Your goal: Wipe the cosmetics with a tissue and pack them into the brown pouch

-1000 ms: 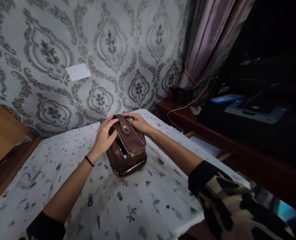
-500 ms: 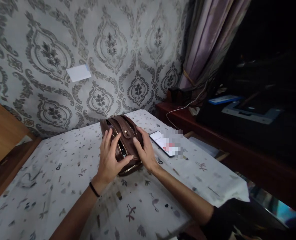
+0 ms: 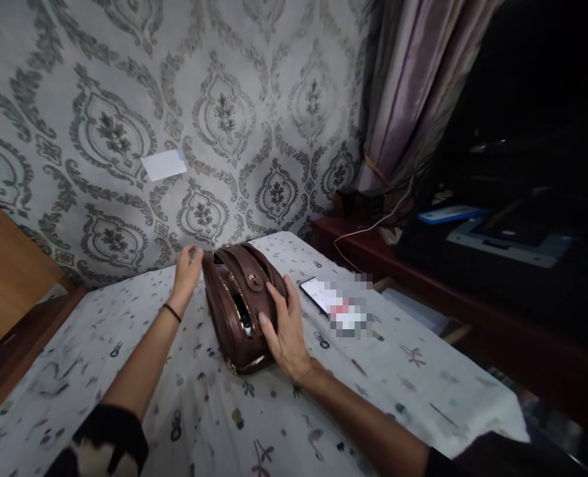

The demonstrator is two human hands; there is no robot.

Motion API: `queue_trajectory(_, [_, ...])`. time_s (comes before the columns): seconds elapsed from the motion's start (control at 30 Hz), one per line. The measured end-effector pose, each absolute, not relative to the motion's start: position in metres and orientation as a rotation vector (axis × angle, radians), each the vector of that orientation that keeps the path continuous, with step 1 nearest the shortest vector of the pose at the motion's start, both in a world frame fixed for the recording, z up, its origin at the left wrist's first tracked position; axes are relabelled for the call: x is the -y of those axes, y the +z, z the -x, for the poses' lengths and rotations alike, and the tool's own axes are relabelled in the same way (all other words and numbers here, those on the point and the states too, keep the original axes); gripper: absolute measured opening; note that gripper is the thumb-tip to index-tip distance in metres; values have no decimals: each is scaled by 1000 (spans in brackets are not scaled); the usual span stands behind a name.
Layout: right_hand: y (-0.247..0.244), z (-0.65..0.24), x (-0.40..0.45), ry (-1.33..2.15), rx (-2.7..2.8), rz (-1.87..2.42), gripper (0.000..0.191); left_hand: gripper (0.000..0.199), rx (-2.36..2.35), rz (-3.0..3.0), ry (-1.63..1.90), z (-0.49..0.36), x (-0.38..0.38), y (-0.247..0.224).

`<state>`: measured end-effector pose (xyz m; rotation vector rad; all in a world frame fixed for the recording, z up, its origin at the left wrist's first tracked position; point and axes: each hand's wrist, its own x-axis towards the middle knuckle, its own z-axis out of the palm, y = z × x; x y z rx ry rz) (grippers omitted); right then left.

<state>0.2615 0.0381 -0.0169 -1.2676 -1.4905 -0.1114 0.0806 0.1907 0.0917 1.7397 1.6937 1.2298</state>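
A brown leather handbag [image 3: 269, 308] with gold zips lies on the patterned tablecloth. A strap with a metal clasp [image 3: 254, 279] crosses its top. One zip [image 3: 239, 301] along its left side gapes, showing a dark inside with something small and pale at the near end. My right hand [image 3: 289, 338] holds the bag's right side, thumb and fingers spread against the leather. Beside the bag's far left corner is my left hand [image 3: 187, 271], with its fingers curled in; whatever they may pinch is hidden. A black band circles the left wrist.
A phone [image 3: 318, 296] with a lit screen, partly pixelated, lies right of the bag. The white tablecloth [image 3: 140, 397] meets a patterned wall behind. At right are a dark red cabinet [image 3: 334, 232], a white cable [image 3: 368, 228] and a half-open drawer [image 3: 423, 308]. Wooden furniture [image 3: 16, 271] stands left.
My left hand has left the bag's open zip and moved away and left, its fingers curling. My right hand stays at the bag's right side. The view has shifted slightly.
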Motion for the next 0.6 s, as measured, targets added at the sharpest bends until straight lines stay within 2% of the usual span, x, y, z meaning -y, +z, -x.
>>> queue_trajectory(0.13, [-20,-262,-38,-137,1510,1261,54,33,-1727,-1656,871,-83,-245,105])
queue_trajectory(0.33, [-19,-261,-37,-121,1514,1264,54,34,-1744,-1639,472,-87,-275,114])
queue_trajectory(0.5, [-18,-260,-36,-128,1511,1275,52,35,-1741,-1711,354,-98,-289,114])
queue_trajectory(0.6, [-18,-260,-35,-138,1517,1263,52,39,-1706,-1804,438,-101,-293,108])
